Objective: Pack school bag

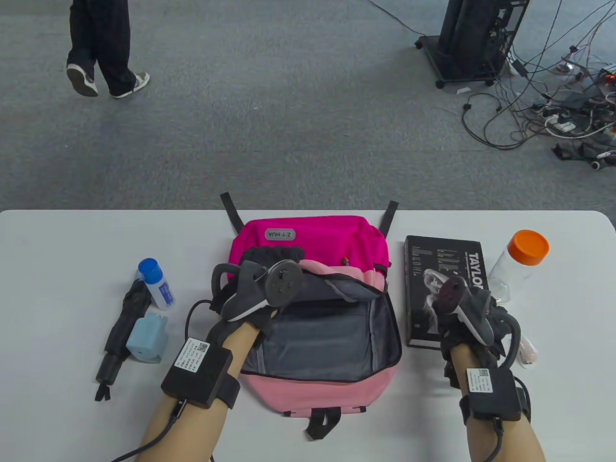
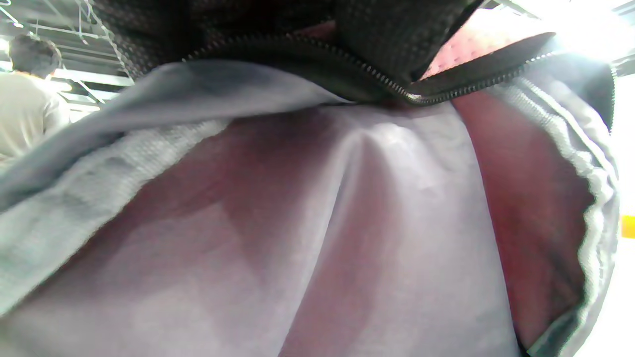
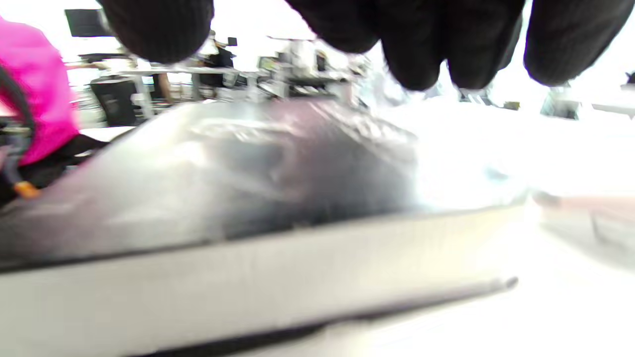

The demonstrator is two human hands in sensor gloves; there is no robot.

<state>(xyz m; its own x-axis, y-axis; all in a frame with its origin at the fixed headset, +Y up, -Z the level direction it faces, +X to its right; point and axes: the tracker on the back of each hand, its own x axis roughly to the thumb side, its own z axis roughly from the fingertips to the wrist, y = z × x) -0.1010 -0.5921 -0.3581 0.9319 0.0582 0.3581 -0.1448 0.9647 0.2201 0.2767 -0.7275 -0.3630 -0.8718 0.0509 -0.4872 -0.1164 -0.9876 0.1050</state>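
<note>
A pink school bag (image 1: 313, 240) lies in the middle of the white table, its main compartment unzipped and the grey lining (image 2: 347, 223) showing. My left hand (image 1: 270, 259) grips the raised front flap by its zipper edge (image 2: 347, 74), holding the mouth wide. A black book (image 1: 429, 269) with a portrait cover lies just right of the bag. My right hand (image 1: 457, 301) hovers over the book's near half. In the right wrist view its fingers (image 3: 416, 49) hang spread just above the cover (image 3: 248, 168), with nothing in them.
A clear bottle with an orange cap (image 1: 522, 257) lies right of the book. Left of the bag are a blue-capped white bottle (image 1: 156, 284), a folded black umbrella (image 1: 120, 332) and a light blue item (image 1: 147, 337). A person (image 1: 101, 48) walks on the carpet beyond.
</note>
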